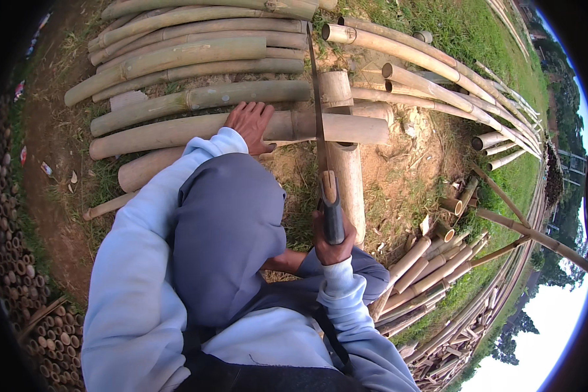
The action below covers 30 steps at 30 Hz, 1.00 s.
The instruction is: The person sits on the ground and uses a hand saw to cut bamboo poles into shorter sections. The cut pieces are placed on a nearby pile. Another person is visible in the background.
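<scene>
A hand saw with a long narrow blade and a dark handle points away from me. My right hand is wrapped round its handle. The blade lies across a thick bamboo pole toward the pole's right end. Whether the teeth have cut in, I cannot tell. My left hand presses on the same pole left of the blade, fingers spread over its top. Under the pole, an upright-running bamboo piece lies crosswise as a support. Another greenish bamboo pole lies just beyond my left fingertips.
Several cut bamboo poles lie side by side at the far left. Long bamboo poles stretch off to the far right. Shorter bamboo pieces are piled at the near right, and a bamboo stack fills the lower left.
</scene>
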Each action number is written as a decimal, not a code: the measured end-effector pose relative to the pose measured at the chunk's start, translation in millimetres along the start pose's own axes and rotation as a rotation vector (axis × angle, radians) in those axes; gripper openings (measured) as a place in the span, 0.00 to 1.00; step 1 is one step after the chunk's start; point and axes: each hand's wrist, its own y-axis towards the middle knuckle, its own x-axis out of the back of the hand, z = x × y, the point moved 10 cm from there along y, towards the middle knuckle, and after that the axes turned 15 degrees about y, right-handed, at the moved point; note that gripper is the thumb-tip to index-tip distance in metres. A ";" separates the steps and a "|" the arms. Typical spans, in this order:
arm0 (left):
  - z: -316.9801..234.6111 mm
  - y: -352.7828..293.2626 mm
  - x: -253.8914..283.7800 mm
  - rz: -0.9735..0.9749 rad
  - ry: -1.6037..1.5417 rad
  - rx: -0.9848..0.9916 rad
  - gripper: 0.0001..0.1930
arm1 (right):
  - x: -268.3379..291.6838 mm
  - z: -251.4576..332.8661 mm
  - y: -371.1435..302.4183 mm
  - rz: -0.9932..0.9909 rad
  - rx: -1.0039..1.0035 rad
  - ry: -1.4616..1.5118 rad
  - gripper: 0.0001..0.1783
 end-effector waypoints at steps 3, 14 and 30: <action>15.8 12.4 -12.9 0.198 -0.141 0.053 0.41 | -4.9 3.5 16.9 0.029 -0.001 0.001 0.11; 14.6 10.9 -26.5 0.402 -0.034 0.077 0.39 | 36.4 40.7 -122.7 -0.036 -0.067 -0.174 0.12; 18.3 10.2 -27.4 0.387 -0.005 0.091 0.38 | 52.2 20.7 -152.4 -0.023 -0.030 -0.316 0.17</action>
